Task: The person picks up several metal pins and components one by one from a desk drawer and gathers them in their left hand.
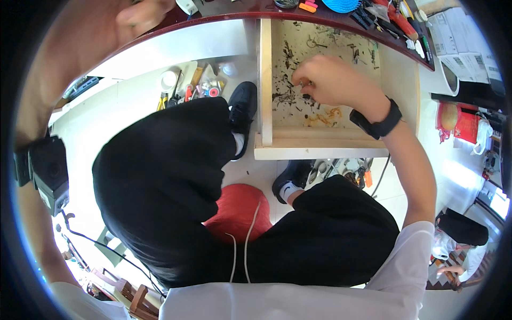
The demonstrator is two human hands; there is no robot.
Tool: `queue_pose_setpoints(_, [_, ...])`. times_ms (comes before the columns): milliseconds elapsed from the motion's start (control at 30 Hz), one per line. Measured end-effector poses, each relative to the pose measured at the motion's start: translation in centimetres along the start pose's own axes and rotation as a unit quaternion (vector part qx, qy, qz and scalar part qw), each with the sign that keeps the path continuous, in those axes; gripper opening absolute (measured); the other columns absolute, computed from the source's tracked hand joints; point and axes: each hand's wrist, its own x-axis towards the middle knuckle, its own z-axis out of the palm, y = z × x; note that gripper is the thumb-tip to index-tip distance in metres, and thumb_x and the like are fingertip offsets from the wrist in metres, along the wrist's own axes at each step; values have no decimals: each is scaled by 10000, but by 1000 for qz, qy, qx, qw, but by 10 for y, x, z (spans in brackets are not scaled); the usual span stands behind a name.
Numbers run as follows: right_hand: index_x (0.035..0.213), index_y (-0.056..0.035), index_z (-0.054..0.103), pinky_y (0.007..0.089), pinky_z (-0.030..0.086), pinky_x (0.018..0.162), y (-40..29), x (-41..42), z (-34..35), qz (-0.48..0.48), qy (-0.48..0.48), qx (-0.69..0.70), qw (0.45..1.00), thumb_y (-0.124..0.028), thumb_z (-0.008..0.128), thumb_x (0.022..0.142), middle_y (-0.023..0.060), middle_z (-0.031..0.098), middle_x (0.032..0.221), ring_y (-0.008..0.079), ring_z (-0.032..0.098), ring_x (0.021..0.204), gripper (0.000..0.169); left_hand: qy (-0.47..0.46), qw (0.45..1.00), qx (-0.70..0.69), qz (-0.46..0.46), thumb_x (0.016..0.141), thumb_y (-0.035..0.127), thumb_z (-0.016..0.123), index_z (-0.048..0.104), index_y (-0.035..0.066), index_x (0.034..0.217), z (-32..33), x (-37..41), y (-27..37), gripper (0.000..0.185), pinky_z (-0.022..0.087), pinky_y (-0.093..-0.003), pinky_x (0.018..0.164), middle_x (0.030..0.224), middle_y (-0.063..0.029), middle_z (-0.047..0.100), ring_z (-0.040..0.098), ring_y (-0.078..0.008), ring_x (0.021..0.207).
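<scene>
An open wooden drawer (320,143) lies before me, its bottom littered with dark scraps, small bits of metal and an orange-brown stain. Inside it my right hand (320,80) reaches down with bent fingers, pinching small pieces that are too small to name. A ring-shaped metal item (314,41) rests near the drawer's back. My left hand (140,16) is raised at the upper left, by the edge of the dark red tabletop (224,12); its fingers are curled and partly cut off by the picture's rim, so whether it holds anything is hidden.
Pens, a red-handled tool (404,26) and a blue round brush (342,3) crowd the tabletop's right side. Pliers (162,102) and tape lie on the floor at left, scissors (320,168) below the drawer. White boxes (460,44) stand at right. Another person (464,244) is at lower right.
</scene>
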Motion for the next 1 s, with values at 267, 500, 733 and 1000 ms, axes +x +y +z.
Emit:
queue_pose_setpoints(267, [876, -23, 700, 468, 537, 720, 10, 31, 51, -18, -143, -68, 987, 1, 642, 718, 191, 684, 846, 389, 671, 832, 170, 120, 993, -18, -17, 1075, 294, 424, 564, 60, 1026, -57, -2, -48, 277, 307, -186, 522, 775, 35, 441, 386, -48, 642])
queue_pose_setpoints(500, [900, 4, 684, 472, 543, 744, 14, 22, 71, -4, -116, -52, 992, 4, 637, 706, 201, 680, 866, 390, 671, 855, 200, 201, 962, -175, -65, 1063, 281, 435, 545, 41, 990, -117, 7, -131, 275, 318, -206, 537, 782, 15, 432, 394, -79, 663])
queue_pose_setpoints(733, [902, 29, 655, 472, 545, 751, 21, 16, 85, 17, -56, 6, 998, 32, 617, 693, 211, 673, 879, 405, 667, 850, 212, 237, 932, -252, -109, 1068, 270, 424, 520, 59, 963, -152, 21, -191, 255, 304, -213, 517, 774, 18, 424, 389, -81, 653])
queue_pose_setpoints(1000, [867, 30, 656, 475, 558, 730, 13, 12, 89, 38, 23, 5, 999, 19, 645, 644, 223, 666, 805, 416, 673, 804, 223, 222, 909, -314, -158, 1070, 282, 424, 542, 49, 969, -174, 47, -252, 280, 338, -233, 540, 772, 2, 467, 413, -99, 658])
